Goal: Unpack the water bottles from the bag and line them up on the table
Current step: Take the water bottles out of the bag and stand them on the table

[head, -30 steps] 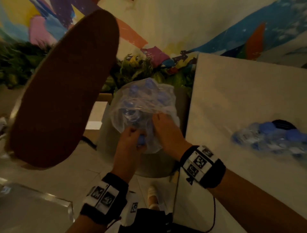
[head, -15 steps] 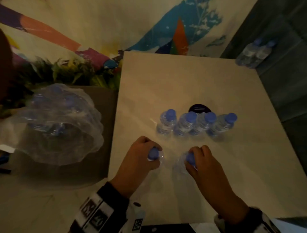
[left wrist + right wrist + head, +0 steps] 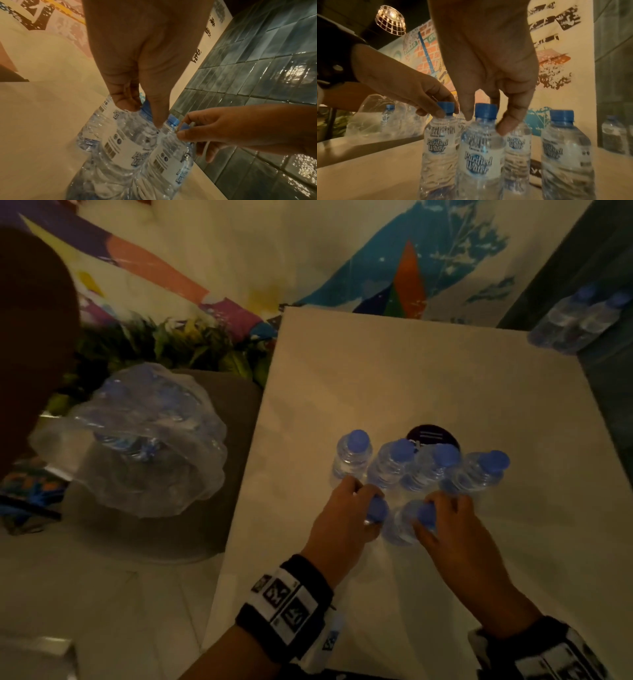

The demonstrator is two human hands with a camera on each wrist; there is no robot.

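Pinching a capped bottle (image 3: 375,513) in left hand (image 3: 346,522), another bottle (image 3: 407,522) in right hand (image 3: 452,529), just before the standing row (image 3: 418,467), likely extending it.

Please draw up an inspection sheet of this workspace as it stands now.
Surface: pale square table.
Job's things: four blue-capped clear water bottles upright in a row; clear plastic bag with more bottles, left of the table.
Clutter: dark round disc behind the row.
Grippers: left hand and right hand each grip a bottle's neck in front of the row.
Cables: nothing seen.
Surroundings: painted mural wall, green plants, two more bottles at right.
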